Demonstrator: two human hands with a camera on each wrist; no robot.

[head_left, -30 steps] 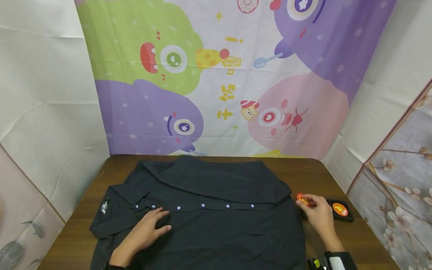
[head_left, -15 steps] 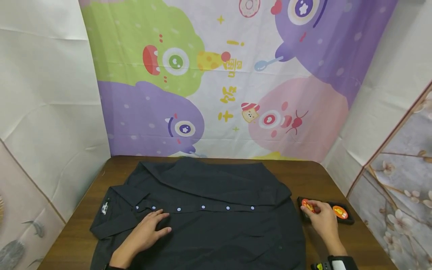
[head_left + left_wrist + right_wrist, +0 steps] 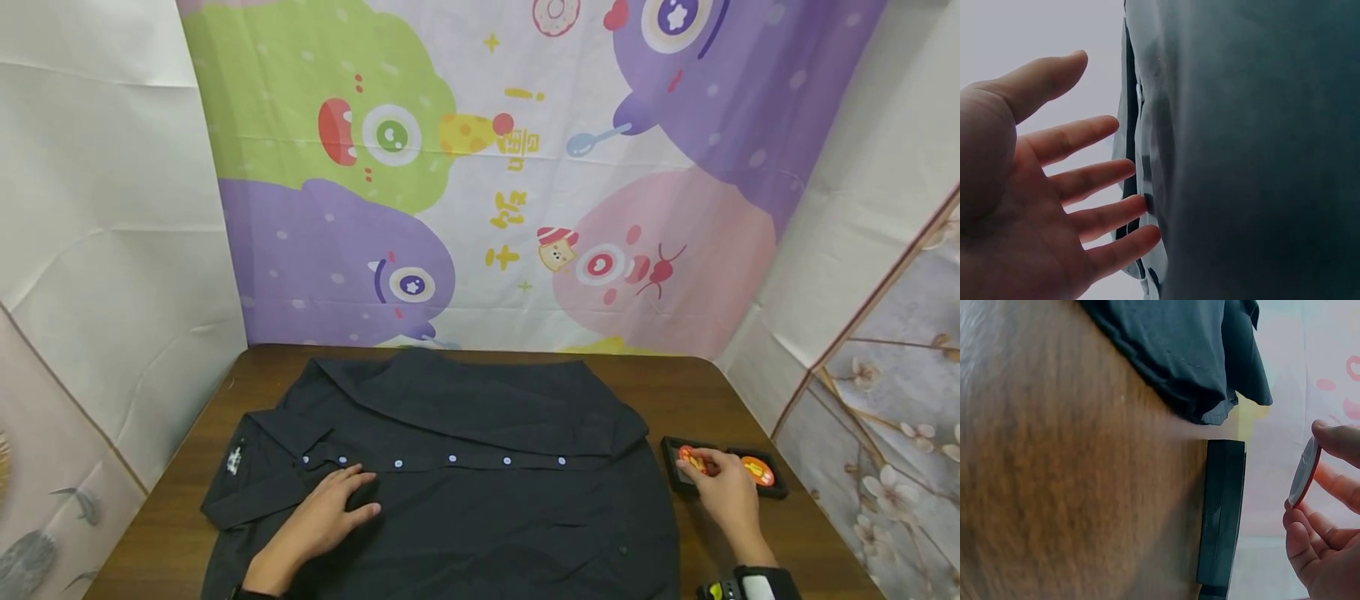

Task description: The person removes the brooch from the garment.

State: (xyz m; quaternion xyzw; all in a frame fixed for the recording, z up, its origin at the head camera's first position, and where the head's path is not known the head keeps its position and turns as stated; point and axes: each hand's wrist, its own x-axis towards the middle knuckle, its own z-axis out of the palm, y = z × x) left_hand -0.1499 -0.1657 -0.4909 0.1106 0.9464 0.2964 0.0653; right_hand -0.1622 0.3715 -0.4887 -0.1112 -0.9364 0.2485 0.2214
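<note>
My right hand pinches a round red and orange button badge over the left part of a small black tray. In the right wrist view the badge is edge-on between thumb and fingers, its pale back towards the camera. An orange badge lies in the tray's right part, partly behind my hand. On the left, my left hand rests on a black buttoned shirt with its fingers spread. The left wrist view shows those fingertips at the shirt's cloth.
The shirt covers most of the brown wooden table, with a folded sleeve at its left. The tray stands just right of the shirt. A cartoon-printed cloth hangs behind the table, and pale panels flank it.
My right hand has moved slightly right and down with the badge, from beside the shirt's edge to over the tray. More of the tray's left part shows. My left hand stays put.
</note>
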